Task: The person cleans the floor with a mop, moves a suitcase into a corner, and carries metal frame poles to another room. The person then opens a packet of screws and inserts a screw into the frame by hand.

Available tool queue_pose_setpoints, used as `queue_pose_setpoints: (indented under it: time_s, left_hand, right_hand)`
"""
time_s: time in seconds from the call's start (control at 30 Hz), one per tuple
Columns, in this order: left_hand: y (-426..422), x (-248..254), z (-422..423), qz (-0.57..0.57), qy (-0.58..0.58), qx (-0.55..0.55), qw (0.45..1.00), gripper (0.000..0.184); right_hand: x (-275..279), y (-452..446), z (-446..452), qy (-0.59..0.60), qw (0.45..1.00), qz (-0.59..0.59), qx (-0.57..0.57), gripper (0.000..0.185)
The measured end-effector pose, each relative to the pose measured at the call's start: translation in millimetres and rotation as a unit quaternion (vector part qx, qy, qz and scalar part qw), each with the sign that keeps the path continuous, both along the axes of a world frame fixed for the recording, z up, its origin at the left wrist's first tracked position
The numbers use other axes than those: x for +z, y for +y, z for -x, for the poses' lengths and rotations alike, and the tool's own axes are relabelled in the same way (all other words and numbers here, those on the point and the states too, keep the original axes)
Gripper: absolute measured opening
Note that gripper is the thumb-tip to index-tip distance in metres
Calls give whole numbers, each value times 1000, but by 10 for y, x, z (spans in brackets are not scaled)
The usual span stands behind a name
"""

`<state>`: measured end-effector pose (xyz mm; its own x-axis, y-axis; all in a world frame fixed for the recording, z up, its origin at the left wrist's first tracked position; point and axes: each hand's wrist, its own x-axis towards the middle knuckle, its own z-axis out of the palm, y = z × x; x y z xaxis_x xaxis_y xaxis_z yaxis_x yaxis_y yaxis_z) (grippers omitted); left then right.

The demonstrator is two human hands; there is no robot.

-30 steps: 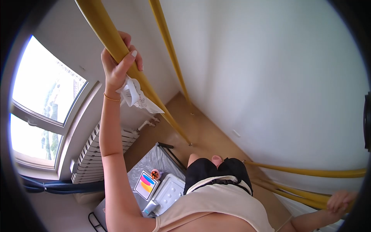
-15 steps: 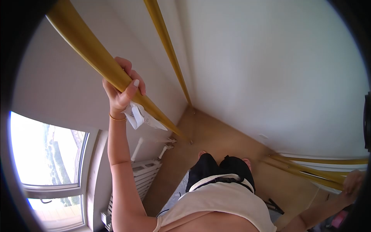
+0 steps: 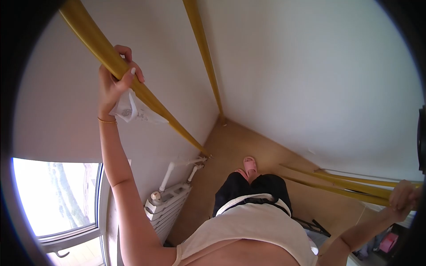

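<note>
My left hand (image 3: 122,71) is wrapped round a long golden pole (image 3: 153,103) at the upper left, thumb on the near side. A crumpled white label or plastic wrapping (image 3: 133,108) hangs from this pole just below the hand. At the right edge, my right hand (image 3: 403,199) is closed on another golden pole (image 3: 355,186), close to more poles that run the same way. A further golden pole (image 3: 204,48) leans in the wall corner, touched by neither hand.
A white radiator (image 3: 168,206) with pipes stands at the lower left, beside a bright window (image 3: 57,197). Tan floor (image 3: 226,144) lies round my feet in pink slippers. Dark metal legs (image 3: 317,228) and a pink item (image 3: 388,243) show at the lower right.
The view has turned, and the table with its tray has left the picture. My left hand still grips its pole, and the right-hand poles have shifted. My feet are placed differently.
</note>
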<state>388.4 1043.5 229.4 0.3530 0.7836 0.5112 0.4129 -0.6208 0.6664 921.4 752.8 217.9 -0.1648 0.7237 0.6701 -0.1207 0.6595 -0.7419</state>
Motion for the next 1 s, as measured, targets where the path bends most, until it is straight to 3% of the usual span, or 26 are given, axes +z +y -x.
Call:
queue_pose_setpoints:
  time_s: [0.03,0.1,0.23,0.33,0.53,0.67,0.77,0.97,1.0]
  left_hand:
    - [-20,23,20,5,1,18,1000,26]
    - [-47,15,66,10,-7,59,998,21]
    - [-88,-37,140,-39,-15,164,986,14]
    - [-166,-87,185,-63,7,236,970,13]
    - [-308,-162,299,-84,-50,229,968,14]
    - [-403,-195,471,-78,-21,244,966,13]
    - [-458,-255,636,-74,-41,235,968,14]
    - [-540,-381,762,-90,-25,319,943,13]
    - [-537,-393,786,-99,-32,345,933,13]
  right_hand:
    - [11,26,152,4,995,-6,-102,14]
    - [5,118,116,4,995,-4,-95,16]
    - [215,573,167,-78,996,21,41,12]
    - [133,669,38,-68,997,27,29,22]
    - [147,949,-13,-75,989,14,129,22]
    - [246,1126,-150,-133,948,69,280,18]
    - [186,1235,-231,-110,953,56,276,13]
    - [98,1419,-158,-63,947,32,315,14]
    - [91,1383,-102,-49,963,28,264,14]
